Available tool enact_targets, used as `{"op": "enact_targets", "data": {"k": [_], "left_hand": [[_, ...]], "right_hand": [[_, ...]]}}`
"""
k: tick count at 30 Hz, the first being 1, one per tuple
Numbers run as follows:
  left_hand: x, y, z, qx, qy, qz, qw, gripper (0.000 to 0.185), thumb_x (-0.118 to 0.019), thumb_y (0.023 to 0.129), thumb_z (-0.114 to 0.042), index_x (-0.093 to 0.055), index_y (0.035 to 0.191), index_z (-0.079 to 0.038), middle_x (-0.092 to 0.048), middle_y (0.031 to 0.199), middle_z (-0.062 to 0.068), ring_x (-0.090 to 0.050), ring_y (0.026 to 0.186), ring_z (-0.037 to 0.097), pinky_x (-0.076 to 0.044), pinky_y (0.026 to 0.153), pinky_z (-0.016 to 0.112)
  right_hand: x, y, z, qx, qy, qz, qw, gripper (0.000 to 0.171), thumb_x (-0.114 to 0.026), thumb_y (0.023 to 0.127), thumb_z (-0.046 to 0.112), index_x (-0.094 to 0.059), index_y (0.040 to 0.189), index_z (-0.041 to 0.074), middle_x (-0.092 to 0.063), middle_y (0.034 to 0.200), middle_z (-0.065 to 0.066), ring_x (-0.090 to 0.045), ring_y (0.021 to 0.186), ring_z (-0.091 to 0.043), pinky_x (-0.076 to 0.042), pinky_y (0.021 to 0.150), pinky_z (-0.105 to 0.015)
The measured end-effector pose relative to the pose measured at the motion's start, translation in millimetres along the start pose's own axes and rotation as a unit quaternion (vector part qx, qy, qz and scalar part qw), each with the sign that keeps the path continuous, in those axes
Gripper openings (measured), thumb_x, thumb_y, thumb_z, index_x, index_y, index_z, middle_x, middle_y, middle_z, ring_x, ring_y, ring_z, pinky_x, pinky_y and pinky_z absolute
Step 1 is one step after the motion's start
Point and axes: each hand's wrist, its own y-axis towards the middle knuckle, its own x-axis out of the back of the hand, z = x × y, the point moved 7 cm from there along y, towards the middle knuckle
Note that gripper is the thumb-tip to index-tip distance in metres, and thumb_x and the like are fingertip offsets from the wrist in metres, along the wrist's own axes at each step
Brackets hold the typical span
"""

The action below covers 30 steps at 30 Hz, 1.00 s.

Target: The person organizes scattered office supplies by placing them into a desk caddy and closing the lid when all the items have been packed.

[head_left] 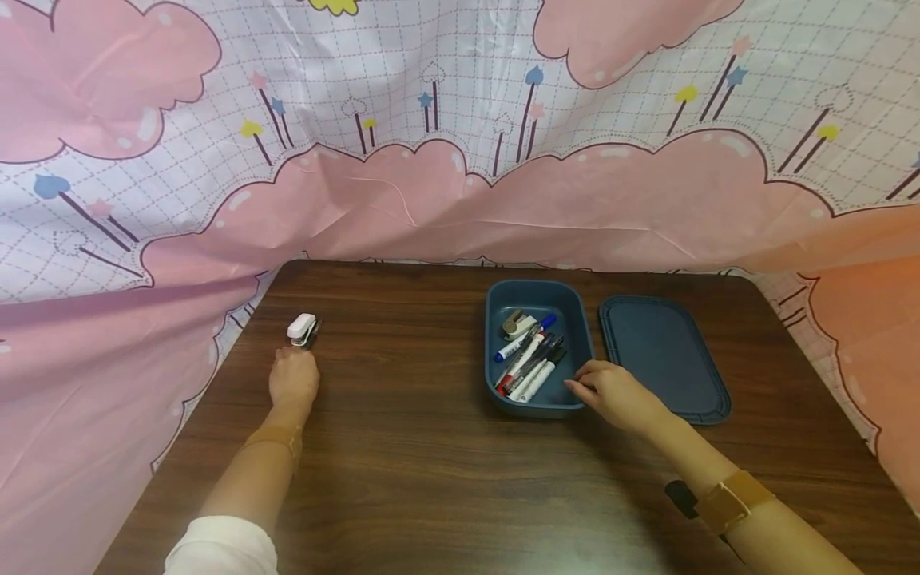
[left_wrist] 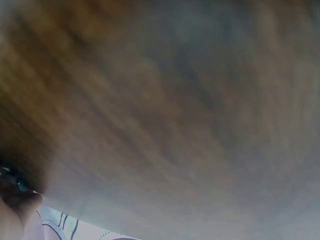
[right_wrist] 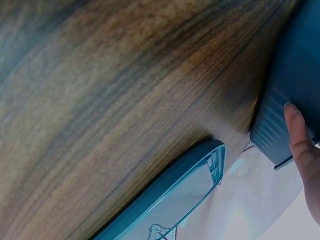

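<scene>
On the worktop [head_left: 431, 479], left hand [head_left: 293, 378] just short of the white stapler [head_left: 303, 328], fingers apparently curled, grip unclear. Right hand [head_left: 611, 393] curled over the blue box [head_left: 503, 351] rim, steadying it; pens [head_left: 532, 363] inside, lid [head_left: 663, 355] alongside.

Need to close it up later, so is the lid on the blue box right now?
No, the lid lies flat on the table beside the open blue box.
</scene>
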Motion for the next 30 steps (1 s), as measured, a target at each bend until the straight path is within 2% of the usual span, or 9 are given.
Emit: {"op": "enact_targets", "data": {"k": [3,8,16,25,30], "left_hand": [[1.9,-1.8,-2.5,-0.001,0.007,0.004,1.0000,0.031,-0.037,0.087,0.005,-0.059,0.091,0.027,-0.062,0.083,0.036,-0.062,0.080,0.046,-0.055,0.064,0.052],[2.7,-1.3,-6.5,-0.014,0.027,-0.009,0.9995,0.035,-0.032,0.089,0.006,-0.060,0.092,0.027,-0.062,0.082,0.035,-0.061,0.080,0.044,-0.055,0.065,0.048],[0.1,2.2,-6.3,-0.011,0.026,-0.023,0.9993,0.034,-0.033,0.089,0.006,-0.060,0.093,0.028,-0.062,0.081,0.036,-0.062,0.078,0.044,-0.055,0.063,0.048],[1.1,0.8,-6.1,0.004,0.035,-0.008,0.9994,0.034,-0.032,0.088,0.008,-0.058,0.092,0.029,-0.062,0.083,0.038,-0.063,0.080,0.045,-0.056,0.066,0.050],[5.2,1.8,-12.1,0.001,0.038,-0.033,0.9987,0.036,-0.030,0.088,0.006,-0.058,0.093,0.029,-0.062,0.082,0.037,-0.063,0.077,0.043,-0.057,0.065,0.048]], "right_hand": [[-1,0,0,-0.001,0.002,0.006,1.000,0.019,-0.066,0.090,0.012,-0.075,0.075,0.004,-0.069,0.088,-0.008,-0.066,0.080,-0.019,-0.058,0.065,-0.031],[-2,0,-2,-0.014,0.003,0.014,1.000,0.019,-0.066,0.090,0.013,-0.075,0.076,0.003,-0.069,0.089,-0.009,-0.067,0.082,-0.021,-0.059,0.068,-0.034],[-2,2,-3,-0.021,0.001,0.018,1.000,0.021,-0.065,0.091,0.014,-0.075,0.076,0.003,-0.069,0.090,-0.010,-0.067,0.083,-0.022,-0.059,0.069,-0.036],[-3,2,-3,-0.027,0.003,0.022,0.999,0.022,-0.065,0.092,0.014,-0.075,0.076,0.004,-0.069,0.092,-0.010,-0.067,0.085,-0.023,-0.059,0.070,-0.037],[-3,2,-5,-0.032,0.001,0.021,0.999,0.022,-0.065,0.092,0.015,-0.075,0.076,0.004,-0.069,0.093,-0.010,-0.067,0.086,-0.023,-0.059,0.071,-0.038]]}}
